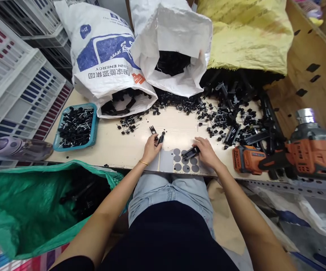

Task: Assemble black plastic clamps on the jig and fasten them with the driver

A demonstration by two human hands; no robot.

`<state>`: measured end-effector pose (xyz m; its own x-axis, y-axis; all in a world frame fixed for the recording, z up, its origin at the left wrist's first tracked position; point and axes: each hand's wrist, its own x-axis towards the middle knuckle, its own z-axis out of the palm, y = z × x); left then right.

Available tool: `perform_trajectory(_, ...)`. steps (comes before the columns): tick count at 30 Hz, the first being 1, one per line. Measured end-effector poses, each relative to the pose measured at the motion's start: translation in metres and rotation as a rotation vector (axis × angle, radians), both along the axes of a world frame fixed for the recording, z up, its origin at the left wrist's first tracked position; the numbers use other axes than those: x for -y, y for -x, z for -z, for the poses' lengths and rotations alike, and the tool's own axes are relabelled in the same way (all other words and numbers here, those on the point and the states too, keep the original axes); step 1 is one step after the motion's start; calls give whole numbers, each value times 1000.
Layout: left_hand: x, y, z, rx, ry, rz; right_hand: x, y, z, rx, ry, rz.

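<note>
On the surface (117, 142), near edge: black part (191, 153) over grey discs (194, 168), right hand (207, 152) curled round its end.
Left hand (150, 149): pinched nearly closed on small black piece (161, 138).
Drop risk: slack grip so near edge.
Open room: mid-surface; pins (216, 120) toward far edge, power tool (315, 156) near right corner.

Upside-down Chinese characters and "CHN ENERGY" on white sack (106, 49), "20V" on orange battery (249, 160).
</note>
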<state>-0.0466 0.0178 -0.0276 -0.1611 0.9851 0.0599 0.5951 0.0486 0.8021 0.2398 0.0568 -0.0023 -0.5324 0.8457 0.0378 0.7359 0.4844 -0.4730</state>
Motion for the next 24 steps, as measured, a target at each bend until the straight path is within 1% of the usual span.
perform_trajectory(1,2,1,0,-3,-4,-24,1,1,-2,-12,-32,51)
perform_trajectory(2,5,1,0,-3,-8,-47,3,2,-4,-28,-58,136)
perform_trajectory(4,12,1,1,-6,-6,-96,9,3,-10,-50,-45,375)
perform_trajectory(6,19,-3,2,-41,20,-147,15,4,-17,-16,104,606)
perform_trajectory(7,23,-5,2,-80,45,-161,18,6,-20,22,204,683)
perform_trajectory(8,26,-7,2,-129,74,-165,19,9,-22,63,289,729)
perform_trajectory(9,29,-9,2,-180,104,-157,19,15,-24,101,342,755)
perform_trajectory(11,35,-12,-3,-264,142,-107,16,29,-23,152,334,768)
perform_trajectory(13,40,-9,-16,-305,116,-46,10,44,-19,155,275,732)
perform_trajectory(15,44,-1,-39,-292,47,24,6,55,-14,126,247,651)
perform_trajectory(17,47,10,-67,-239,-15,98,3,61,-8,71,238,553)
perform_trajectory(19,46,15,-89,-182,-3,161,2,62,-3,16,246,486)
perform_trajectory(20,42,13,-96,-160,26,185,2,62,-1,-6,256,466)
perform_trajectory(21,37,8,-97,-145,57,204,2,63,0,-22,266,455)
perform_trajectory(22,31,1,-93,-137,85,217,3,63,0,-30,273,450)
perform_trajectory(23,24,-9,-84,-136,105,225,4,63,0,-29,273,439)
perform_trajectory(24,18,-20,-72,-145,111,224,6,64,-2,-16,271,420)
